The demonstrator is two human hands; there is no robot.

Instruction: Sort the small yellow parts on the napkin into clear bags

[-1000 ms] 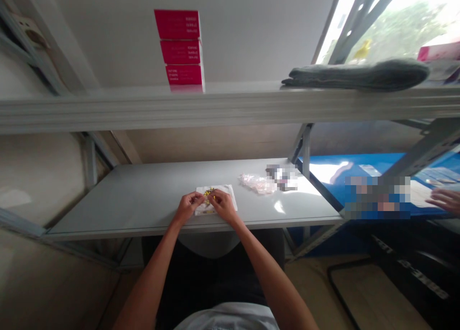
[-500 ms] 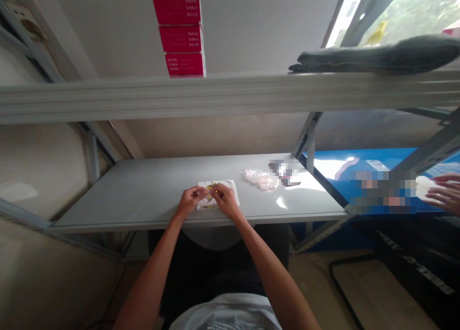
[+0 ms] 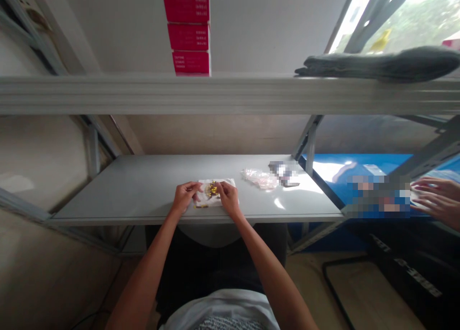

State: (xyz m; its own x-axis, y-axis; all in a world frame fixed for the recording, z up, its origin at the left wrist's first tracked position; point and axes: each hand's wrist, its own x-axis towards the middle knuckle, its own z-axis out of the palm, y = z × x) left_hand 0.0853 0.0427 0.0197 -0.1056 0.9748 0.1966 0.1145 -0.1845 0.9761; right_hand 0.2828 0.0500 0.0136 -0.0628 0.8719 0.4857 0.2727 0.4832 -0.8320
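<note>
White sheet (image 3: 205, 199) lies on the grey bench (image 3: 108, 198), small yellow pieces (image 3: 213, 190) heaped on it. Left hand (image 3: 185, 198) and right hand (image 3: 227, 199) curl over it, closed or pinching too small to tell. Farther right lie a clear plastic bag (image 3: 259, 179) and a co-worker's hand (image 3: 436, 200) above a blue bench (image 3: 359, 163).

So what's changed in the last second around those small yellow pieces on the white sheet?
The left hand has drawn leftward, away from the small yellow pieces on the white paper sheet, and the right hand has shifted slightly rightward, so the pieces show between them. A co-worker's hand has moved left over the blue surface. The crumpled clear plastic bag stayed put.
</note>
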